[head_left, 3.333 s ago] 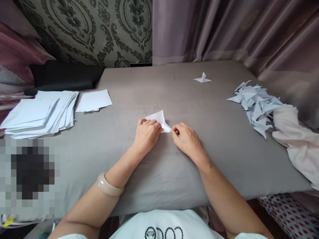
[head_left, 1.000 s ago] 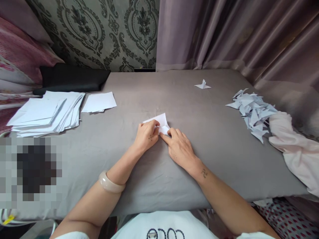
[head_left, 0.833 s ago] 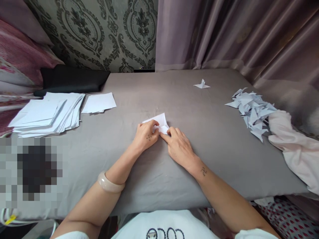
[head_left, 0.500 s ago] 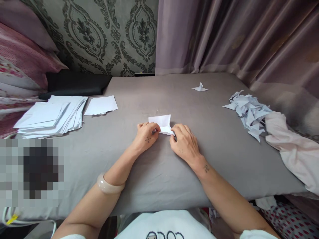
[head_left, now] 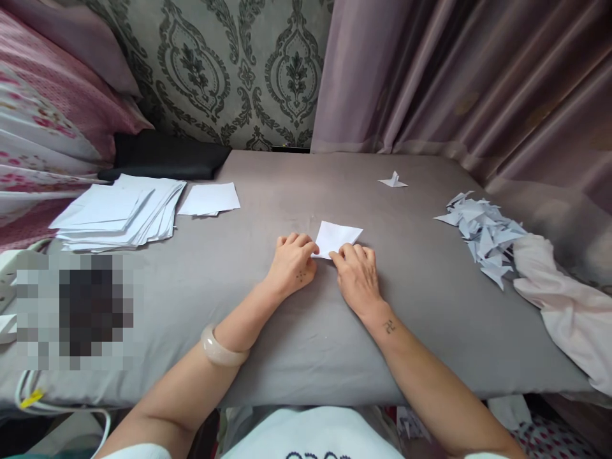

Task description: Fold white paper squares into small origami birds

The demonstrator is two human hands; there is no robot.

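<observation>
A small white sheet of paper lies in the middle of the grey-covered table, its near edge folded. My left hand pinches the paper's near left corner between thumb and fingers. On the near edge, further right, my right hand presses with its thumb and curled fingers. Parts of the fold are hidden under my fingertips.
At the left sit a tall stack of white paper and a smaller pile of sheets, with a black folded cloth behind. Folded paper shapes heap at the right beside pale pink fabric. One folded paper piece stands apart at the back.
The paper has turned and now points its far corner to the right, with its surface lying flatter. Both hands have shifted along its near edge. The whole view has moved slightly.
</observation>
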